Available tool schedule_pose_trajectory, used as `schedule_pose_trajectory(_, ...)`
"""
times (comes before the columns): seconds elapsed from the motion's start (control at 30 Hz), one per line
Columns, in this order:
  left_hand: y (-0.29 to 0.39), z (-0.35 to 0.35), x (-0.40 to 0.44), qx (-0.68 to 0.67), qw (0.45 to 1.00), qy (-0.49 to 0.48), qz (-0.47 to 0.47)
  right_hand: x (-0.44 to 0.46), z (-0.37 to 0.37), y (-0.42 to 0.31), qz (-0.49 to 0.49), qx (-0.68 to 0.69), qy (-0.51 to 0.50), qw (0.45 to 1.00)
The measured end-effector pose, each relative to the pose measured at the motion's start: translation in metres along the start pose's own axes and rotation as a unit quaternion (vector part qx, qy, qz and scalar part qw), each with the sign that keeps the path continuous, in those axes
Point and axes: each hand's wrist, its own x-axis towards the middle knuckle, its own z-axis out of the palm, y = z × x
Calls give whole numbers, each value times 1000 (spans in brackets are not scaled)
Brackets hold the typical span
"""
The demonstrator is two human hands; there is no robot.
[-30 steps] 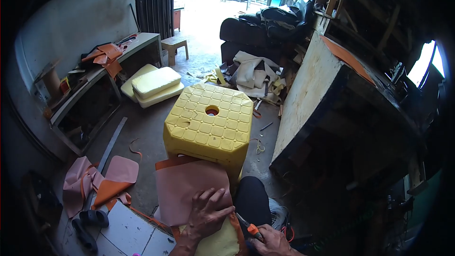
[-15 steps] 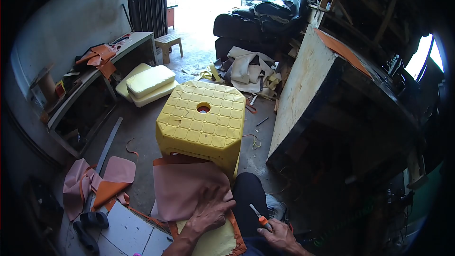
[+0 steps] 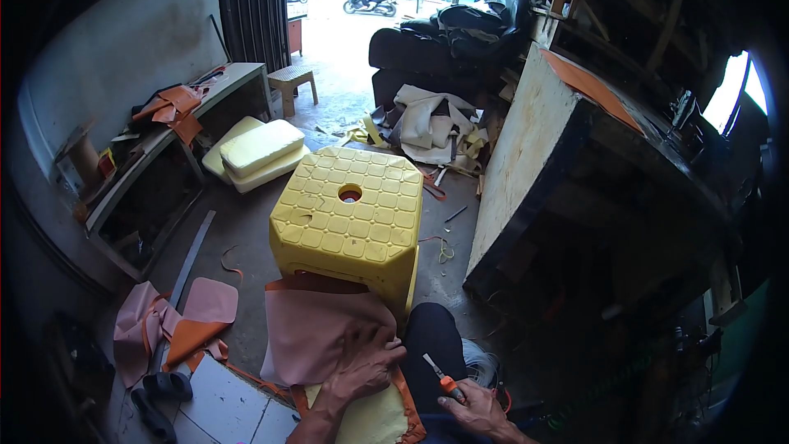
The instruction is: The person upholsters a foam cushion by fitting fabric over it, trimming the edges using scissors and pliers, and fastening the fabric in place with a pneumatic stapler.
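Note:
My left hand (image 3: pixel 366 362) presses on a pinkish sheet with an orange other side (image 3: pixel 316 329), its fingers bent and bunched at the sheet's right edge. Under that hand lies a yellow foam pad (image 3: pixel 370 421) with an orange border along its right side. My right hand (image 3: pixel 477 407) is closed around the orange handle of a small tool (image 3: pixel 448 386), whose pale metal tip points up and left, apart from the sheet. Just beyond the sheet stands a yellow plastic stool (image 3: pixel 345 214).
Foam blocks (image 3: pixel 263 148) lie behind the stool at left. Orange and pink scraps (image 3: pixel 205 312), a metal strip (image 3: pixel 193 255) and sandals (image 3: pixel 168 385) are at lower left. A large board (image 3: pixel 522 164) leans at right. A motorcycle (image 3: pixel 370 4) is outside.
The tool in my right hand has moved away from the sheet's edge. My left hand's fingers have drawn together at that edge, and the sheet has folded down. A motorcycle has appeared outside.

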Motion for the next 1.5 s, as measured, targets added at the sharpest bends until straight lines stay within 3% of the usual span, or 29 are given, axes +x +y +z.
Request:
schedule_pose_trajectory(0.07, -2, 6, 2, -5, 1000, -7, -10, -2, 5, -5, -91, 31, 35, 995)
schedule_pose_trajectory(0.3, -7, 12, 2, -17, 999, 20, -27, -5, 11, -21, -119, -17, 40, 992)
schedule_pose_trajectory(0.37, -20, 5, -4, -144, 987, 67, -20, -6, 12, -26, -154, -26, 68, 985)
schedule_pose_trajectory(0.4, -21, 7, -5, -145, 987, 66, -20, -6, 17, -25, -151, -27, 68, 986)
schedule_pose_trajectory(0.47, -23, 11, -5, -239, 961, 133, -23, -1, 25, -22, -209, -63, 139, 966)
schedule_pose_trajectory(0.67, -29, 8, -8, -268, 953, 141, -1, 11, 36, -21, -249, -206, 141, 936)
schedule_pose_trajectory(0.8, -27, 2, -9, -290, 944, 158, -24, 18, 37, -12, -266, -211, 150, 928)
schedule_pose_trajectory(0.87, -28, 1, -9, -290, 942, 166, 17, 26, 33, -7, -344, -290, 221, 865)
schedule_pose_trajectory(0.93, -30, 9, -10, -278, 946, 168, 6, 30, 34, -1, -341, -291, 208, 869)
schedule_pose_trajectory(1.03, -29, 3, -12, -269, 950, 158, -1, 43, 35, 13, -310, -228, 117, 916)
schedule_pose_trajectory(1.1, -33, 1, -12, -275, 950, 146, 5, 55, 22, 7, -192, -99, -47, 975)
schedule_pose_trajectory(1.13, -39, 4, -13, -274, 952, 133, 14, 61, 21, 15, -190, -98, -46, 976)
schedule_pose_trajectory(1.17, -41, 5, -13, -274, 954, 118, 25, 68, 21, 27, -82, 57, -143, 985)
schedule_pose_trajectory(1.2, -38, 3, -14, -273, 955, 115, 27, 71, 23, 35, 28, 209, -234, 949)
schedule_pose_trajectory(1.23, -33, -6, -16, -256, 959, 118, 17, 69, 30, 40, 56, 327, -244, 911)
schedule_pose_trajectory(1.27, -30, -13, -18, -239, 963, 122, 6, 66, 37, 47, 55, 329, -243, 911)
schedule_pose_trajectory(1.37, -24, -17, -23, -222, 972, 75, 13, 67, 51, 71, 69, 551, -27, 831)
schedule_pose_trajectory(1.47, -15, -26, -20, -140, 989, 32, 19, 82, 32, 116, 145, 294, 125, 936)
schedule_pose_trajectory(1.5, -13, -28, -18, -138, 990, 22, 25, 90, 33, 156, 125, 194, 160, 960)
